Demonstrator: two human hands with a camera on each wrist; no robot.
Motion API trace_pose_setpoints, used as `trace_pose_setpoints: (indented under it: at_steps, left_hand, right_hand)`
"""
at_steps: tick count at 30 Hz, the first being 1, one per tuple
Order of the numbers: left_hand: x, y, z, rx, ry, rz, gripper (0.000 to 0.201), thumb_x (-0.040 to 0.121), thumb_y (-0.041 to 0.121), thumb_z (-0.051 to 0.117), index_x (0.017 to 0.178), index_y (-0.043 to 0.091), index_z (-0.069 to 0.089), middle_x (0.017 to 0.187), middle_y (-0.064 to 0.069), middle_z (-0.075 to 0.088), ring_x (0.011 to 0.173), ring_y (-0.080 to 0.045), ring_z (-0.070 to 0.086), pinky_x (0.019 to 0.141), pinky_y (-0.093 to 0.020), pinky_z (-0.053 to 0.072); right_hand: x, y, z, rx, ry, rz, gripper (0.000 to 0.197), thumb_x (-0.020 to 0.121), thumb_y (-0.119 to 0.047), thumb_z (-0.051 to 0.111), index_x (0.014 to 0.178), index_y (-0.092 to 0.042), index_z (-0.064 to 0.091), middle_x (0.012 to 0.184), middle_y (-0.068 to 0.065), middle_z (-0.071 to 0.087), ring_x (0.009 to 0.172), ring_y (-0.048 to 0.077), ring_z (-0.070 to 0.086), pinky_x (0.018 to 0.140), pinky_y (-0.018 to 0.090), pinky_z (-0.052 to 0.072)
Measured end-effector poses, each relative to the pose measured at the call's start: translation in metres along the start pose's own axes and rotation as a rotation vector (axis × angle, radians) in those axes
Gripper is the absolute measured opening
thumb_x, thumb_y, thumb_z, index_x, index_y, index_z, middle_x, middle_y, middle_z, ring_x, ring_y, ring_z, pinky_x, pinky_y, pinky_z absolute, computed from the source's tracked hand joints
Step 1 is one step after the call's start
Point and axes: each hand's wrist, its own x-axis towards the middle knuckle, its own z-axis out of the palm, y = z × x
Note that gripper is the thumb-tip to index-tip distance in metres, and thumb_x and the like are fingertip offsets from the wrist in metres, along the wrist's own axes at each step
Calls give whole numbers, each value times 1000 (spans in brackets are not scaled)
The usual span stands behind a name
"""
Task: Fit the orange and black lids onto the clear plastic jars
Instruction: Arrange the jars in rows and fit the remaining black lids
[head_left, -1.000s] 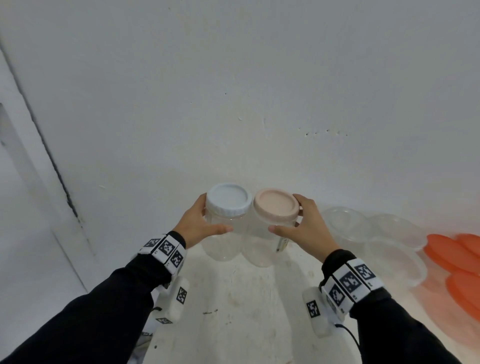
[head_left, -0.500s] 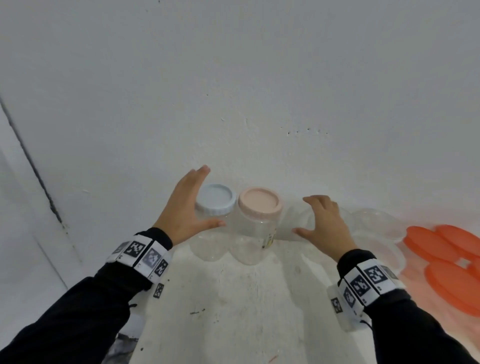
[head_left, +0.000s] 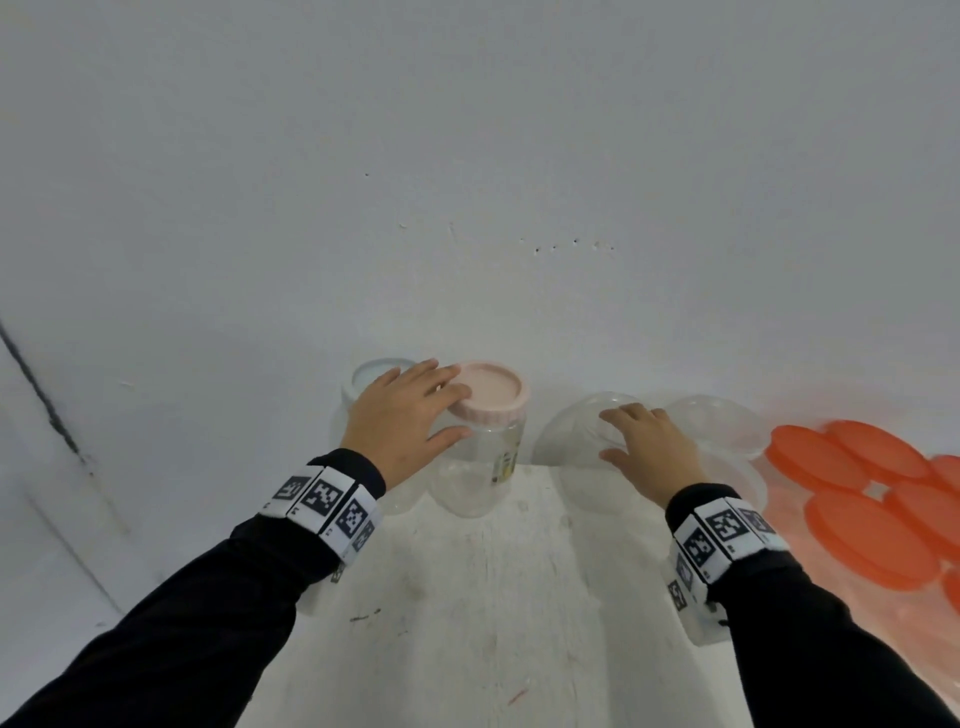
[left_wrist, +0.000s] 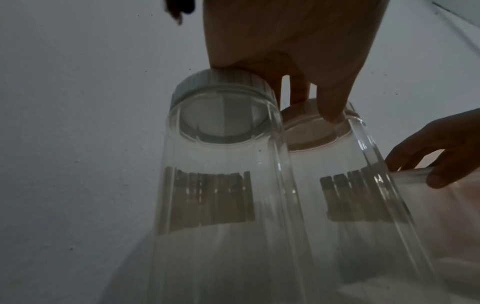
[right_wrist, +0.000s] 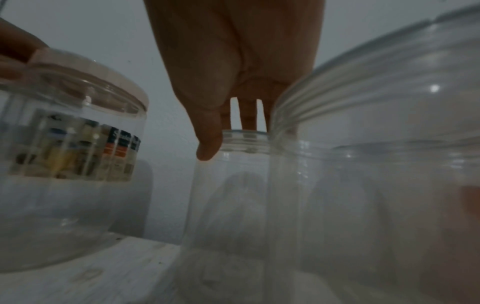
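Up by the wall, left hand (head_left: 402, 423) is now resting flat-fingered across both capped jars (head_left: 480, 457), no longer gripping. Right hand (head_left: 647, 449) has let go too and is reaching, fingers spread, onto an open jar (head_left: 576, 434), so an orange lid (head_left: 872, 538) is probably going on next.

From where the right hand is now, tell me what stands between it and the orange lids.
The right hand rests on the nearest open clear jar. Between it and the orange lids stands at least one more open clear jar, so a straight sideways reach would knock it; going over the rims looks clear.
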Motion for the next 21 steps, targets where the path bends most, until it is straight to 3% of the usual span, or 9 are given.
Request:
trace_pose_setpoints:
  at_steps: [7,17,21]
  left_hand:
    - [1,0,2,-41,56,6,47,80,52,42,102,20,68,116,-3,66,110,-24,61,81,-37,52]
    - [1,1,0,-50,60,-10,47,79,51,43,102,20,69,116,-2,66,110,-23,61,76,-37,54]
    - [0,2,0,-58,64,-19,46,78,52,43,101,21,69,116,-2,66,110,-23,61,76,-36,54]
  right_hand:
    - [-13,-26,5,34,-6,-171,50,95,-34,50,142,-27,35,149,-4,33,135,18,28,103,33,35]
    - [-16,-38,8,44,7,-207,50,95,-34,48,142,-28,33,150,-5,30,138,16,24,102,34,38]
    - [-17,-32,11,100,-8,-243,56,93,-33,54,144,-27,32,152,-3,27,139,16,21,107,32,31]
